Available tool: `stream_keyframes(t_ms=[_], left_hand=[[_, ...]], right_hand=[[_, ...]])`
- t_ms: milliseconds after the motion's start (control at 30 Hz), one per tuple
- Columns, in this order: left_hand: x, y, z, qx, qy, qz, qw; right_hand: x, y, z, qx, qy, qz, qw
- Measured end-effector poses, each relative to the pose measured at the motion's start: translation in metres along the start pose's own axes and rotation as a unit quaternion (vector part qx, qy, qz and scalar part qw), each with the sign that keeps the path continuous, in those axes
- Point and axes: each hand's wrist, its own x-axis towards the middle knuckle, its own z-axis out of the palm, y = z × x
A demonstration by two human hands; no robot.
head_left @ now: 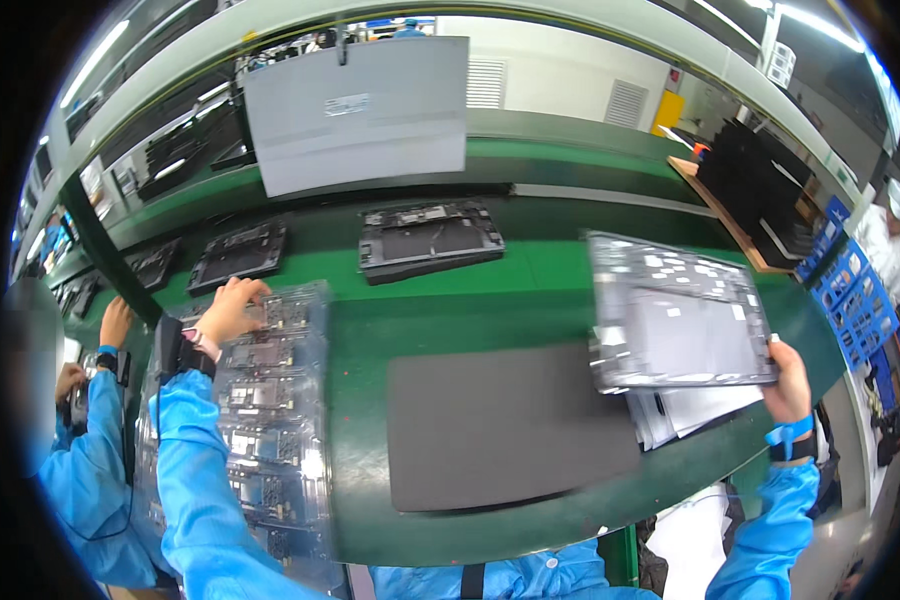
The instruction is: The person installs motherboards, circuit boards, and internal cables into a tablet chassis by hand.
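Observation:
My right hand grips the right edge of a grey laptop case, held tilted above the right side of the bench. The inner side of this case shows, with many pale patches. My left hand is over the far end of a clear plastic tray that holds rows of circuit boards. Its fingers are bent and apart, close to the far boards, and nothing shows between them. A dark grey mat lies between my hands. White papers lie partly under the held case.
Open laptop cases stand on dark pads along the green line beyond the bench. A grey board hangs above it. At the left a co-worker's arms come close. Black panels and blue crates stand right.

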Motion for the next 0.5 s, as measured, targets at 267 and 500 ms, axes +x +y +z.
stream_keyframes(t_ms=[267,500], left_hand=[[-0.002,0.001,-0.009,-0.013,0.1,0.106,0.989],[0.004,0.012,-0.035,-0.35,0.316,-0.035,0.881]], right_hand=[[-0.069,0.034,0.112,0.018,-0.126,0.152,0.98],[-0.074,0.017,0.133,-0.372,-0.255,0.022,0.893]])
